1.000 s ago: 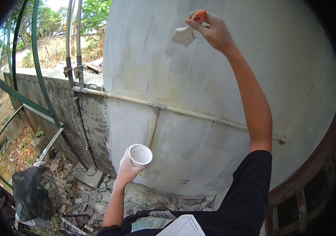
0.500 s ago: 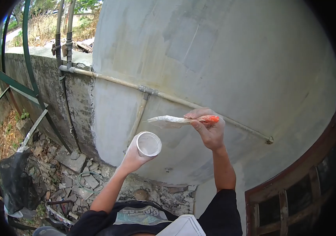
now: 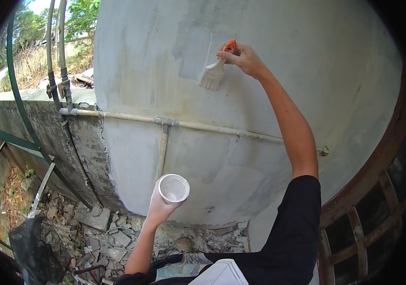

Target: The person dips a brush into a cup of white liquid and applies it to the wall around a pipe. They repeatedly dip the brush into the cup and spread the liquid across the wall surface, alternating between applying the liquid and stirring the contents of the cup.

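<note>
Right hand: The right hand (image 3: 243, 56), upper centre of the frame, is at the end of an arm stretched high. Its fingers are pinched shut round the orange handle of a paintbrush (image 3: 212, 76).

Brush: The pale, loaded bristles point down and left and lie against the grey wall (image 3: 307, 57), beside a thin light streak.

Left hand: The left hand (image 3: 158, 209), lower centre, is curled closed about a white cup (image 3: 173, 188). The cup is upright with its mouth open to the camera. How full it is cannot be told.

Surroundings: A pale pipe (image 3: 203, 127) crosses the wall between the two hands. Rubble (image 3: 103, 228) lies at the wall's foot, lower left, with a dark bag (image 3: 34, 247) near it. Green railings (image 3: 15, 90) rise at the left edge, and a brown window frame (image 3: 369, 199) shows at lower right.

Doing it well: The stroke looks best served by light, even pressure with the bristles kept flat to the curve. Each pass should overlap the last so the streak blends in. The cup wants holding level and clear of the pipe.
</note>
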Motion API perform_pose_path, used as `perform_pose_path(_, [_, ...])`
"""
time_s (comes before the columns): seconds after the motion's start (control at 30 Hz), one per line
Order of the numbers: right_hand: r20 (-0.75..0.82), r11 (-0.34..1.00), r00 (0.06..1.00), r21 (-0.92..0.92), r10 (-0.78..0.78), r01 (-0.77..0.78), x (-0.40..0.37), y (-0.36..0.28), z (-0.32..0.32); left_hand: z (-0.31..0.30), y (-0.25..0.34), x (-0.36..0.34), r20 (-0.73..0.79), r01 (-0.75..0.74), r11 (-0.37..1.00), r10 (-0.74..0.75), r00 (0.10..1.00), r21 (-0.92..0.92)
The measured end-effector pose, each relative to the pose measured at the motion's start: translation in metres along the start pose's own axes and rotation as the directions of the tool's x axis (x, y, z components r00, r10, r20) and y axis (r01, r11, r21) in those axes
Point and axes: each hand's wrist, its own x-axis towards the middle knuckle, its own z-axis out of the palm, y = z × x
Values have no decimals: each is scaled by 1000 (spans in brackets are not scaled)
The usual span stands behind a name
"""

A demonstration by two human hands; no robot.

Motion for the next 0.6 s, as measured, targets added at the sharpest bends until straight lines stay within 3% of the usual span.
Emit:
perform_pose_path(0.23, [-68,991,991,-74,-118,113,66,-44,-56,-18,-6,-1,-58,3,1000,-2,998,14])
perform_pose_path(0.3, [-122,958,969,-217,-216,186,84,-52,-74,-21,-6,-1,-121,-25,997,34,992,78])
perform_pose_path(0.33, [-232,970,969,-240,-85,27,74,-91,-63,-23,-6,-1,-127,-25,996,36,991,82])
perform_pose_path(0.37, [-231,972,969,-234,-88,33,76,-102,-65,-25,-7,-1,-138,-23,998,31,990,60])
perform_pose_path(0.47, [-237,879,943,-465,-236,103,78,-111,-72,-31,-9,-1,-155,-24,999,29,987,32])
perform_pose_path(0.6, [-273,855,895,-483,-352,189,63,-95,-75,-33,-3,-1,-172,-39,999,44,984,32])
